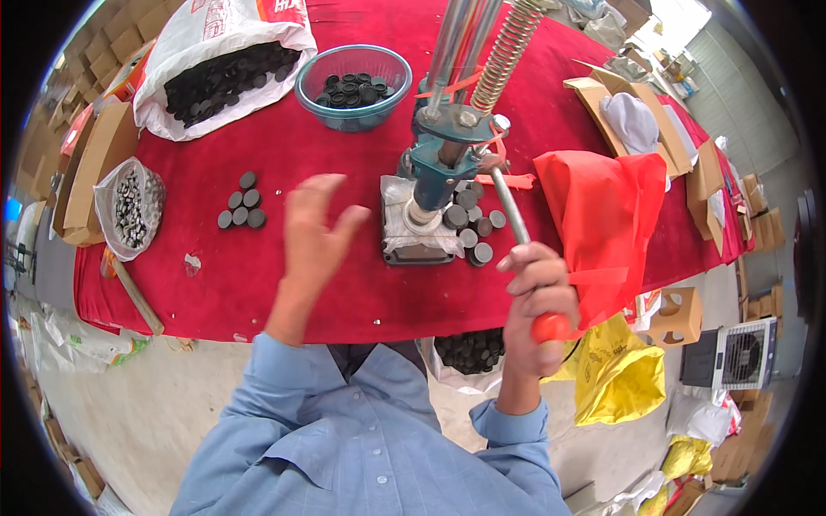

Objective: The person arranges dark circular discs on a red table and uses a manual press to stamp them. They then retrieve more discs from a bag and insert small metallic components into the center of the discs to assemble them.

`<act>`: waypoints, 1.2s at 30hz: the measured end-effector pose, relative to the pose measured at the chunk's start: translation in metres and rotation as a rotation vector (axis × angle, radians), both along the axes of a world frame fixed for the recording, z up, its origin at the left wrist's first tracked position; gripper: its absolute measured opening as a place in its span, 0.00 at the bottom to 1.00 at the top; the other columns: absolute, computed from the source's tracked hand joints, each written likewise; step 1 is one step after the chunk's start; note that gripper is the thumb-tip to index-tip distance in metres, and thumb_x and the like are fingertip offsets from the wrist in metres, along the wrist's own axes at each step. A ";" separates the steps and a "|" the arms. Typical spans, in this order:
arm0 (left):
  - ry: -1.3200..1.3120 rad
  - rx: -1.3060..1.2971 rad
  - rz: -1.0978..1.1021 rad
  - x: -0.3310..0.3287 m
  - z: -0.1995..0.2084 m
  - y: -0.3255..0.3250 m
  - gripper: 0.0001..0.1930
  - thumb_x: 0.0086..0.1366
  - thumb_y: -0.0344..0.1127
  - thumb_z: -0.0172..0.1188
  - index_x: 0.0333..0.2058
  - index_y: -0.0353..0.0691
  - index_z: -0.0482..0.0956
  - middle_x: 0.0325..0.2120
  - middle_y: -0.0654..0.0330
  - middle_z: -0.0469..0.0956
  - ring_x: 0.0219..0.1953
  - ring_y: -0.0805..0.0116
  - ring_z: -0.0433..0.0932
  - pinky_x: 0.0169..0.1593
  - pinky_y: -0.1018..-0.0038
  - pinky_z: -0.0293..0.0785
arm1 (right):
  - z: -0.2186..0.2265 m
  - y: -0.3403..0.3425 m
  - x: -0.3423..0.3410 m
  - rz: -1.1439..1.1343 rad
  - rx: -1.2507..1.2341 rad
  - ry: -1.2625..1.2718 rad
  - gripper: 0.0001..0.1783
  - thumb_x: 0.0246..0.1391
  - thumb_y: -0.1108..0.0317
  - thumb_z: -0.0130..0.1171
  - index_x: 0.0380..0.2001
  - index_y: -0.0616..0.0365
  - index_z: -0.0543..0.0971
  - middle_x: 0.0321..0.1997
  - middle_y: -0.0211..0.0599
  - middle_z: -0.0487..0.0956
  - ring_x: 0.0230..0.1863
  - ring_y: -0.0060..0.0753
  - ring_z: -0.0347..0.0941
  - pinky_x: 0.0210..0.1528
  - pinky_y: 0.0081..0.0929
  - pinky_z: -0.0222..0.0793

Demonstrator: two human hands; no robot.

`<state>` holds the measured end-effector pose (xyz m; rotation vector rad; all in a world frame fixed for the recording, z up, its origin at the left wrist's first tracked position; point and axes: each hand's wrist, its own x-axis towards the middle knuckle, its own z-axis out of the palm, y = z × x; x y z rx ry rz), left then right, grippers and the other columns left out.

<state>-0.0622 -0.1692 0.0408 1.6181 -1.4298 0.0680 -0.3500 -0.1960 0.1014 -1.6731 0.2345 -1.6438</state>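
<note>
In the head view, the right hand (540,297) is wrapped around the steel lever (511,206) of a green hand press (439,176), with the red knob (551,327) at the lever's end by the palm; gripping so far out presumably gives good leverage. The left hand (314,228) is open over the red cloth (215,297), its thumb and fingers parted and nothing visible in its grasp, perhaps kept clear of the ram for safety. Plastic film covers the press base, possibly to protect it; whether a piece lies under the ram cannot be told. Stacked dark discs (480,253) sit just beside the base on its right, and a small cluster of similar discs (249,198) lies left of the left hand, both likely placed for easy reach. The bowl of black caps (370,119) and the white sack (206,39) of dark pieces stand farther back, probably as supply, while a clear bag of small metal parts (131,206) sits at the left. The press stands between the hands and slightly beyond them: right of the left hand, its lever slanting down into the right.
</note>
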 end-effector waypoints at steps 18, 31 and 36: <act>-0.286 0.179 0.057 0.040 -0.048 -0.011 0.24 0.63 0.44 0.71 0.56 0.41 0.84 0.60 0.52 0.80 0.62 0.53 0.77 0.62 0.53 0.70 | -0.023 0.016 -0.005 0.062 0.118 -0.018 0.30 0.62 0.34 0.60 0.34 0.54 0.73 0.51 0.47 0.76 0.72 0.57 0.60 0.57 0.51 0.74; -0.320 0.141 -0.031 -0.007 -0.028 0.041 0.16 0.59 0.37 0.74 0.46 0.43 0.88 0.53 0.55 0.76 0.55 0.53 0.73 0.55 0.56 0.67 | 0.010 0.009 -0.007 -0.038 0.099 0.134 0.34 0.64 0.30 0.55 0.34 0.55 0.76 0.42 0.45 0.81 0.60 0.58 0.74 0.63 0.56 0.68; -0.270 0.146 -0.107 -0.025 -0.033 0.049 0.19 0.59 0.33 0.74 0.49 0.37 0.86 0.47 0.55 0.76 0.46 0.55 0.75 0.47 0.60 0.72 | -0.030 0.016 -0.013 -0.029 0.087 0.075 0.33 0.64 0.30 0.56 0.37 0.54 0.75 0.47 0.45 0.78 0.66 0.57 0.67 0.56 0.50 0.74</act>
